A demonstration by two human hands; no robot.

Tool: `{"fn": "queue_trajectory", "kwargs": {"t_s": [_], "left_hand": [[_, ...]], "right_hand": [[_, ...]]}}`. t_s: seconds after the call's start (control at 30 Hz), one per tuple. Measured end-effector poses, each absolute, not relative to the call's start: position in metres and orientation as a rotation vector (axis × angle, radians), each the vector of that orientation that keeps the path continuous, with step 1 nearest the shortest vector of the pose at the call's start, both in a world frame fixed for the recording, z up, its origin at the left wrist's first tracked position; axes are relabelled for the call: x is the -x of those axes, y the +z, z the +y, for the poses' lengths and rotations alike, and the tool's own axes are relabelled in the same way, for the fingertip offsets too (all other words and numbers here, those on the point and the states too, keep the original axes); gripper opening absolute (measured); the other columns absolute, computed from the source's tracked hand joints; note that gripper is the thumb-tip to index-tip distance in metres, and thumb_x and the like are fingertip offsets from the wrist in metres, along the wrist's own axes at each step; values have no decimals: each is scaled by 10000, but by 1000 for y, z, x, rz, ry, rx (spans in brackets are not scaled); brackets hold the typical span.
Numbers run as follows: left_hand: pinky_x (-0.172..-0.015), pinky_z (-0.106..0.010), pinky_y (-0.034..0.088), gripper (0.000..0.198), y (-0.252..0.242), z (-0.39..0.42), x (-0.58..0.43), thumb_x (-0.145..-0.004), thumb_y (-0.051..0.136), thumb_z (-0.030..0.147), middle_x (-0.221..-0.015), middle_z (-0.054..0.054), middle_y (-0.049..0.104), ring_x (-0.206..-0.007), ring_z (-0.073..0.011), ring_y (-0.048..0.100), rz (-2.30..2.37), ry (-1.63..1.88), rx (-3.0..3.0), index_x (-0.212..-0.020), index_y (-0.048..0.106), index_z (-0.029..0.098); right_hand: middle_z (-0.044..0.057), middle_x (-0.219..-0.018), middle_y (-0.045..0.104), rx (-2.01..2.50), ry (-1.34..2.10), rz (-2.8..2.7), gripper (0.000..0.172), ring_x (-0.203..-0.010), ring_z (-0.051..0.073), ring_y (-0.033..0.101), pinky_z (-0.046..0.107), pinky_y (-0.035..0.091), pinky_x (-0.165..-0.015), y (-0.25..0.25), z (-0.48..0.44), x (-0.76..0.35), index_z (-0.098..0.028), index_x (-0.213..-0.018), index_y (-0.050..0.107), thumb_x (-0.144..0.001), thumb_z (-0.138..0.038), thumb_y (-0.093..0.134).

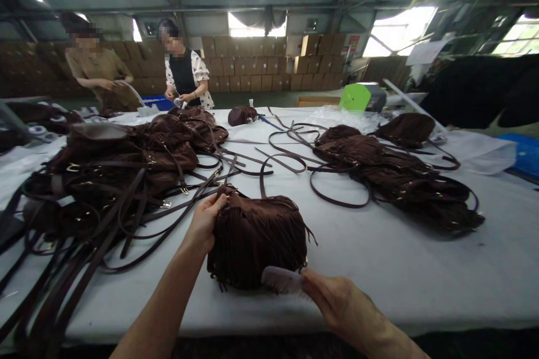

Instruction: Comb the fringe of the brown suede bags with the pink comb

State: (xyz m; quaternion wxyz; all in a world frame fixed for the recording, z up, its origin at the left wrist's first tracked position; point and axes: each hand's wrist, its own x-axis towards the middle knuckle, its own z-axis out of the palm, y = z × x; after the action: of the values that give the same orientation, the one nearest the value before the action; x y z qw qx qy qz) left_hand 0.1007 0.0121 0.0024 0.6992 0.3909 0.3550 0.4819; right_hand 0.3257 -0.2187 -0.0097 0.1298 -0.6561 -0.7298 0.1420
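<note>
At the far left, loose brown straps (80, 291) trail from a heap of dark brown bags (109, 148) down to the near edge of the white-covered table (379, 275), where some seem to pass over it. The heap spreads across most of the tabletop's depth on that side. Beyond the table, a person in a tan top (101, 73) and another in a black-and-white top (188, 76) stand with their hands near the heap's far end.

The left hand (206, 221) grips the upper left corner of a fringed brown bag (256, 241), thumb on top. This bag lies in the middle of the near part of the table, a band of white surface between its lower side and the near edge. Straps reach close to its top. A small brown bag (242, 116) sits near the far edge.

The right hand (337, 297) is closed on a pale comb (281, 280), over the bag's lower right fringe; whether the teeth touch cannot be told. To the right, a wide stretch of white surface runs up to a second row of brown bags (391, 171). Clear plastic wrap (343, 120) and a green-sided machine (356, 97) stand behind these, and a blue bin (522, 151) is at the far right.
</note>
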Motion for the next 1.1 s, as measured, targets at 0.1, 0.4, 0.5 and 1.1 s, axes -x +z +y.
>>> {"fn": "queue_trajectory", "kwargs": {"t_s": [0.1,0.4,0.5,1.1], "left_hand": [[-703,-251,504,256,-21,38,-100,-758,694,347,-826,-23,700,-722,-154,638,1011,1312,-926,-917,666,149],[-986,-405,474,425,-59,35,-67,-839,655,385,-1131,-100,684,-1033,-232,644,888,1181,-791,-1204,596,175],[-1077,-437,410,598,-61,-7,-62,-812,661,536,-1260,-129,631,-1209,-294,554,695,1016,-809,-1270,579,161],[-876,-316,505,601,31,-55,-43,-842,479,683,-916,-104,722,-994,-274,623,861,909,-1417,-932,734,147]], "right_hand": [[40,-714,640,1946,785,-2082,190,-652,197,623,285,409,-585,-13,-234,-317,-218,-851,599,-925,-300,444],[-41,-634,516,1849,939,-1179,387,-503,131,511,235,404,-471,-30,-220,-325,-203,-964,493,-922,-570,381],[-24,-659,564,1816,845,-1227,363,-534,153,577,259,465,-518,-32,-207,-317,-193,-1042,499,-927,-527,413],[30,-820,536,1233,116,-2025,181,-720,148,515,247,428,-652,57,-139,-273,-189,-1031,562,-1024,-236,387]]}}
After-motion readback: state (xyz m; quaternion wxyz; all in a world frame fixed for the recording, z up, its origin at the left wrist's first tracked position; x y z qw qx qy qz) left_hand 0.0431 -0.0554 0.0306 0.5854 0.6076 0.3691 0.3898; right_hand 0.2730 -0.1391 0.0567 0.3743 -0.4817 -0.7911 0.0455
